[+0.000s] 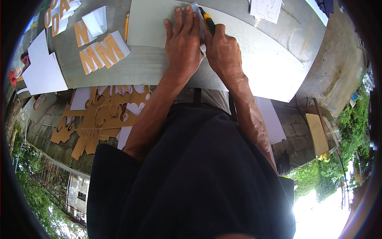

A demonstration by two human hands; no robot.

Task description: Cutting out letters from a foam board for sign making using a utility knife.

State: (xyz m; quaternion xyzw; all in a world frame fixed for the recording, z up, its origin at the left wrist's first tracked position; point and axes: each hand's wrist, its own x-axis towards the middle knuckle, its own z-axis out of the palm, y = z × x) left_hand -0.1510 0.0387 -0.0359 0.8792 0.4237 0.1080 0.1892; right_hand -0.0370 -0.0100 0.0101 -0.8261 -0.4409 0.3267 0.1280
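Note:
My right hand [223, 51] is closed round a yellow and black utility knife [207, 19], which points away from me. Beside it, my left hand [184, 44] lies flat with its fingers stretched forward. Under its fingertips and along its right side shows a narrow whitish piece [195, 7], mostly covered by the hand. Both hands rest over a large pale sheet [270, 59] marked with fine scratches. The knife's blade is too small to make out.
Left on the metal table [139, 69] are a pencil [127, 26], brown-faced cutout letters [104, 52] and a white sheet [45, 67]. A sheet with a drawn letter [266, 10] lies far right. Cut cardboard scraps [99, 115] sit below the near edge.

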